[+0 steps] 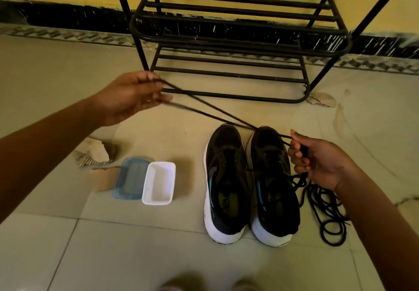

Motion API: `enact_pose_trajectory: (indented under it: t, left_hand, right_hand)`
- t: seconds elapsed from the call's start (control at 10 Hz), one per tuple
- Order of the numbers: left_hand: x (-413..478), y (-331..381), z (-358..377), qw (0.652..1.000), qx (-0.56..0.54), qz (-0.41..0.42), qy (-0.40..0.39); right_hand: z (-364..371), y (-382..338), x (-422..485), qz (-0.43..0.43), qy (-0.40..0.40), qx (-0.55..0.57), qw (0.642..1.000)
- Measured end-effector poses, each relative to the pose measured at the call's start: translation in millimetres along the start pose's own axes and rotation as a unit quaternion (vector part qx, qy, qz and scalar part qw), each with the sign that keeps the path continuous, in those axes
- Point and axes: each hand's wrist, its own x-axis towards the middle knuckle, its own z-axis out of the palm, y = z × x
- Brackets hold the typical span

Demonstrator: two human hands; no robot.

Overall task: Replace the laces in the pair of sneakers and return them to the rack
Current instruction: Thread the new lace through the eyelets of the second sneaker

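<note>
Lace (pixel 204 107), pinched in left hand (pixel 131 98), right hand (pixel 317 161)

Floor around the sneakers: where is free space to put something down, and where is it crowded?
Bare floor lies between the white container and the sneakers, and again behind their heels. The rack holds nothing on its shelves. Crowded: right of the sneakers, where loose laces coil under the right hand, and above the toes, where the left hand stretches a lace.
</note>
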Motion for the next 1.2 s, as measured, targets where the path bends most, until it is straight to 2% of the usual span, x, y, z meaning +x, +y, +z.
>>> enact_pose_trajectory:
  t: [0.1, 0.2, 0.3, 0.4, 0.5, 0.6, 0.7, 0.8, 1.0, 1.1, 1.2]
  left_hand:
    - [-4.0, 10.8, 3.5, 0.978, -0.206, 0.0, -0.024]
    - [-2.7, 19.7, 11.8, 0.993, -0.113, 0.015, 0.009]
    - [1.4, 16.5, 7.1, 0.938, 0.301, 0.159, 0.065]
    - [1.7, 6.5, -6.2, 0.729, 0.63, 0.261, 0.064]
    - [-0.5, -0.6, -17.6, 0.693, 0.676, 0.228, 0.104]
    - [3.2, -9.2, -20.1, 0.803, 0.549, 0.164, 0.166]
    - [3.7, 1.1, -17.7, 0.985, -0.047, -0.026, 0.164]
    - [4.2, 4.2, -19.6, 0.967, -0.214, -0.07, 0.12]
    - [10.7, 8.5, -11.6, 0.968, -0.214, -0.045, 0.125]
    - [13.7, 7.5, -6.7, 0.984, -0.093, -0.007, 0.154]
    - [15.1, 4.4, -5.4, 0.982, 0.049, 0.058, 0.172]
  right_hand:
    - [-4.2, 1.3, 1.3, 0.009, -0.008, 0.029, 1.0]
    - [-1.3, 1.6, 0.2, 0.011, -0.015, 0.0, 1.0]
    - [-2.4, 2.6, -0.5, 0.01, -0.012, -0.041, 0.999]
    - [-6.4, 3.6, -1.6, 0.013, -0.007, -0.05, 0.999]
    - [-5.4, 3.2, -2.7, 0.016, -0.017, -0.053, 0.998]
    - [-3.1, 4.5, -0.4, 0.019, -0.02, -0.048, 0.998]
    - [-3.1, 5.5, 2.5, 0.031, -0.015, 0.008, 0.999]
    - [-2.2, 7.8, 4.7, 0.037, -0.03, 0.021, 0.999]
    - [0.5, 10.8, 9.7, 0.04, -0.039, 0.016, 0.998]
    - [-3.5, 11.2, 9.9, 0.035, -0.032, 0.013, 0.999]
    - [-4.4, 10.9, 9.3, 0.037, -0.031, 0.005, 0.999]
